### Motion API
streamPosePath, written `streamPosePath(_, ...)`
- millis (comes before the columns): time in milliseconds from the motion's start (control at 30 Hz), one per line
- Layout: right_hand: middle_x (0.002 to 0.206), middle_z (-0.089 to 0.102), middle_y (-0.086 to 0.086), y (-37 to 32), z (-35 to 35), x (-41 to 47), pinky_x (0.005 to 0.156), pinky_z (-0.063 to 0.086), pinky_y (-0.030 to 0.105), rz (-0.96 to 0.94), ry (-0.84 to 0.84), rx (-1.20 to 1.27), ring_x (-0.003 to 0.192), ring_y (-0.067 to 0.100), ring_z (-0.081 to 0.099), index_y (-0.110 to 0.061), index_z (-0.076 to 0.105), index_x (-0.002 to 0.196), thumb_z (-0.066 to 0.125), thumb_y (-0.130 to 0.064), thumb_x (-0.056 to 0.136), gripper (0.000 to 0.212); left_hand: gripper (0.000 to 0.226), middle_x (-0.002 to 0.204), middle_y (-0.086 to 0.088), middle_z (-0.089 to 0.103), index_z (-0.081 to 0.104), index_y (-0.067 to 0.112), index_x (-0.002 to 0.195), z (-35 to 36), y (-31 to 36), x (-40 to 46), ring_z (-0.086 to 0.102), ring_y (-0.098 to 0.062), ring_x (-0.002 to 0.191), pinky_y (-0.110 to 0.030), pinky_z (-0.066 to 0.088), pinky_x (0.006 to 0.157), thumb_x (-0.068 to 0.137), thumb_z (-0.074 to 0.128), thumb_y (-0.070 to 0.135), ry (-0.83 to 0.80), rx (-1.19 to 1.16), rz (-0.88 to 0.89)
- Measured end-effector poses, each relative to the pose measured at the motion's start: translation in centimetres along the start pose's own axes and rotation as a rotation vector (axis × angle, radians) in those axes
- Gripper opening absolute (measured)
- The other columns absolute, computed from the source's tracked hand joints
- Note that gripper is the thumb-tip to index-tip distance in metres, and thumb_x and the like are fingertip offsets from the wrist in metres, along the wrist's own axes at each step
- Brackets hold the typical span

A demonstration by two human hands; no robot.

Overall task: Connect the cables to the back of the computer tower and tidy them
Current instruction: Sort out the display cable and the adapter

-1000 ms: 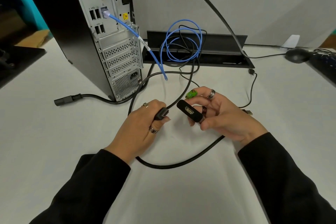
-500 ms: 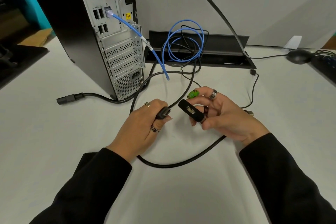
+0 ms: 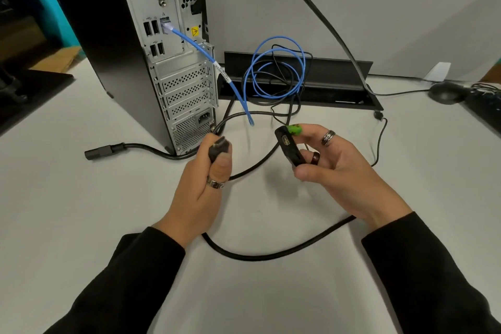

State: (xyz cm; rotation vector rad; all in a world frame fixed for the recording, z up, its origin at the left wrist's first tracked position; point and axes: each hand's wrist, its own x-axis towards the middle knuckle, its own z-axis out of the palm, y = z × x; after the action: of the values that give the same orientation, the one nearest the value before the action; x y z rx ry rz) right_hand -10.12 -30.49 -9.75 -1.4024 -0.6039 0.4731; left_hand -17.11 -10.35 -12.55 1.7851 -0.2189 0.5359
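Note:
The computer tower (image 3: 173, 68) stands at the back left with its rear panel facing me. A blue network cable (image 3: 273, 70) is plugged into its port and coils behind. My left hand (image 3: 200, 187) grips a black cable plug (image 3: 218, 148), raised and pointing toward the tower's lower panel. My right hand (image 3: 336, 168) pinches a small black adapter (image 3: 288, 148), its socket facing me. The thick black cable (image 3: 271, 255) loops on the table under my wrists. A black power plug (image 3: 100, 151) lies loose left of the tower.
A black cable tray (image 3: 333, 73) sits open at the table's back edge. A thin black cable (image 3: 379, 138) with a small connector runs at the right. A mouse (image 3: 444, 92) and a keyboard edge (image 3: 485, 106) lie far right. A thick cable (image 3: 320, 16) hangs down the wall.
My left hand has lifted and turned the plug up, away from the adapter. My right hand has tilted the adapter more upright. The gap between plug and adapter has widened.

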Motion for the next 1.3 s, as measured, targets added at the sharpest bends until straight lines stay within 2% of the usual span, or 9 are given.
streamPosePath(100,0.105,0.063,-0.011,-0.3,0.3,-0.1,0.078,0.049,0.019,-0.003,0.015,-0.081,0.087,0.011,0.065,-0.030,0.063,0.106,0.076,-0.004,0.064,0.051,0.051,0.064,0.012,0.041,0.042,0.028,0.079,-0.4,0.3,0.0,0.032,-0.005,0.055,-0.024,0.030,0.052,0.082,0.024,0.076,-0.028,-0.001,0.050)
streamPosePath(200,0.105,0.062,0.005,-0.6,0.2,-0.3,0.084,0.051,0.029,-0.022,0.001,-0.151,0.091,0.023,0.062,-0.033,0.063,0.107,0.086,-0.024,0.058,0.055,0.044,0.070,0.003,0.043,0.043,0.036,0.087,-0.7,0.7,-0.1,0.037,-0.014,0.056,-0.028,0.032,0.052,0.083,0.020,0.074,-0.104,0.116,0.079)
streamPosePath(267,0.084,0.057,0.017,-0.9,0.1,-0.4,0.080,0.050,0.031,-0.025,0.027,-0.216,0.078,0.022,0.057,-0.035,0.064,0.108,0.086,-0.027,0.060,0.053,0.044,0.079,0.001,0.045,0.044,0.035,0.090,-1.0,0.8,0.0,0.044,-0.014,0.065,-0.022,0.036,0.058,0.087,0.019,0.070,-0.156,0.229,0.095)
streamPosePath(400,0.059,0.052,-0.010,-1.7,-0.1,-0.8,0.067,0.044,0.019,-0.034,0.102,-0.318,0.063,0.007,0.049,-0.037,0.066,0.101,0.081,-0.021,0.059,0.048,0.038,0.089,0.012,0.050,0.050,0.028,0.097,-1.8,0.6,0.6,0.049,-0.002,0.080,-0.008,0.036,0.071,0.092,0.028,0.058,-0.248,0.355,0.104)
streamPosePath(600,0.078,0.063,-0.030,-1.7,0.6,-0.5,0.064,0.043,0.023,-0.003,0.123,-0.524,0.059,0.001,0.050,-0.033,0.060,0.101,0.078,-0.029,0.056,0.048,0.032,0.089,0.012,0.060,0.060,0.027,0.100,-1.9,-0.1,0.5,0.055,-0.009,0.086,-0.016,0.043,0.073,0.086,0.045,0.051,-0.278,0.367,-0.004)
streamPosePath(767,0.104,0.065,-0.022,-0.7,0.8,-0.3,0.071,0.046,0.027,0.028,0.109,-0.555,0.063,0.001,0.052,-0.036,0.058,0.104,0.078,-0.036,0.054,0.054,0.027,0.089,0.017,0.055,0.049,0.036,0.102,-2.0,-0.4,0.3,0.054,-0.007,0.082,-0.019,0.041,0.070,0.089,0.034,0.053,-0.281,0.363,-0.041)
streamPosePath(900,0.108,0.067,-0.015,-0.3,0.8,0.0,0.068,0.047,0.021,0.029,0.092,-0.497,0.066,0.004,0.054,-0.037,0.057,0.103,0.079,-0.033,0.055,0.053,0.023,0.095,0.020,0.055,0.044,0.038,0.104,-1.9,-0.4,0.1,0.053,-0.005,0.087,-0.012,0.038,0.071,0.090,0.031,0.051,-0.287,0.315,-0.061)
streamPosePath(1033,0.109,0.067,-0.013,0.0,0.7,0.1,0.067,0.046,0.017,0.032,0.096,-0.408,0.071,0.010,0.056,-0.034,0.057,0.104,0.081,-0.026,0.055,0.055,0.022,0.097,0.015,0.052,0.041,0.039,0.105,-1.7,-0.4,0.0,0.051,-0.010,0.087,-0.021,0.041,0.074,0.090,0.029,0.051,-0.304,0.323,-0.048)
streamPosePath(1300,0.109,0.068,-0.010,0.0,0.7,0.1,0.068,0.047,0.024,0.019,0.100,-0.384,0.070,0.011,0.057,-0.033,0.056,0.105,0.081,-0.026,0.054,0.058,0.024,0.099,0.019,0.052,0.042,0.036,0.106,-1.4,-0.3,-0.1,0.050,-0.003,0.087,-0.021,0.038,0.078,0.091,0.030,0.050,-0.343,0.387,-0.005)
